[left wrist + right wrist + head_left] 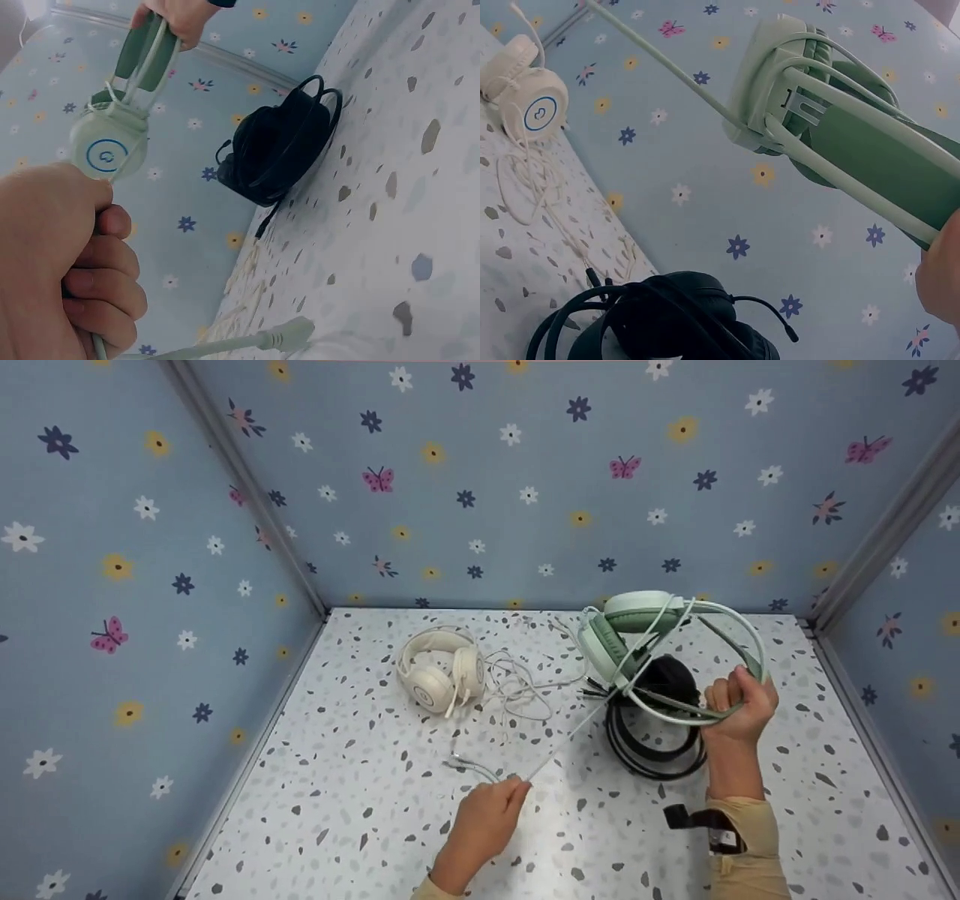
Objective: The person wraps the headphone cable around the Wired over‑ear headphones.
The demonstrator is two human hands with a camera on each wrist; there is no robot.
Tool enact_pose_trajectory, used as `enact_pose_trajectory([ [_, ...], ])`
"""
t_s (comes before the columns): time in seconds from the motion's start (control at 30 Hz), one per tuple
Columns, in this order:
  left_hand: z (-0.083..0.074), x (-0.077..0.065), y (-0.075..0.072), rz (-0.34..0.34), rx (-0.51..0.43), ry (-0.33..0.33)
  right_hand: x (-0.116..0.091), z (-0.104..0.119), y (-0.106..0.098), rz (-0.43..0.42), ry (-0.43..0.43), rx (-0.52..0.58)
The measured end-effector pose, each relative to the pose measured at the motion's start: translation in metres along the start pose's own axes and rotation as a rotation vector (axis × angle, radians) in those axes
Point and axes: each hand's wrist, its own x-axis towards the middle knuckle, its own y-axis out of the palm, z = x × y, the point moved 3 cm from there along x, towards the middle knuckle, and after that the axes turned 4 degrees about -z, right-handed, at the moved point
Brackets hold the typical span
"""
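A pair of light green headphones [640,619] is held up by my right hand [739,706], which grips the headband. Turns of pale green cable [847,64] wrap around the ear cups and band. My left hand [484,817] pinches that cable and holds it taut between the hands; its plug end [289,334] sticks out past the fist. Below the green pair, black headphones [660,742] lie on the table with their own cable looped about them. In the right wrist view only part of the right hand [941,270] shows, at the right edge.
Cream headphones [435,679] lie at the table's back left, their loose cable [525,690] tangled to the right. The speckled white table [360,810] is enclosed by flowered blue panels [510,457] at the back and both sides.
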Motion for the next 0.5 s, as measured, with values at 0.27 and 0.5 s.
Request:
enact_pose_trajectory([
  [0.27, -0.001, -0.01, -0.022, 0.014, 0.073, 0.046, 0.008, 0.011, -0.006, -0.083, -0.199, -0.248],
  [0.5, -0.027, -0.001, -0.068, -0.098, 0.346, 0.274, 0.01, 0.01, 0.01, -0.171, -0.277, -0.865],
])
